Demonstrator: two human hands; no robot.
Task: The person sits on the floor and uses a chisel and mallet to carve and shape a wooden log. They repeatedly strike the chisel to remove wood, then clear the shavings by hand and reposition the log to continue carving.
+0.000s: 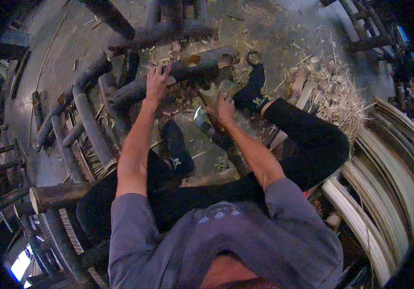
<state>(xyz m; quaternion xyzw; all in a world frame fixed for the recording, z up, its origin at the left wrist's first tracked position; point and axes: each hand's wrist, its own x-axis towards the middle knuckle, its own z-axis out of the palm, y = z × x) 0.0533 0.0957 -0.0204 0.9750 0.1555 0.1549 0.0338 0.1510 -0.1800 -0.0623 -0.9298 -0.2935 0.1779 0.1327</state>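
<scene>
A dark bamboo pole (183, 71) lies slantwise before me, with pale cut notches near its right end. Across its middle lies my left hand (157, 83), fingers spread and stretched over the far side. My right hand (225, 107) is closed, nearer to me and right of the pole, apart from it. Beside its fingers shows a pale, jagged piece (210, 95); I cannot make out exactly what the fingers hold. Just below that hand a curved shiny blade (197, 113) catches the light, next to a dark rounded length (212, 134).
Dark bamboo frames stand at left (89, 120) and at the far side (168, 33). A heap of pale shavings (334, 94) lies at right, above bundled bamboo strips (361, 216). Chips litter the floor (274, 29). My feet in dark shoes (252, 91) flank the work.
</scene>
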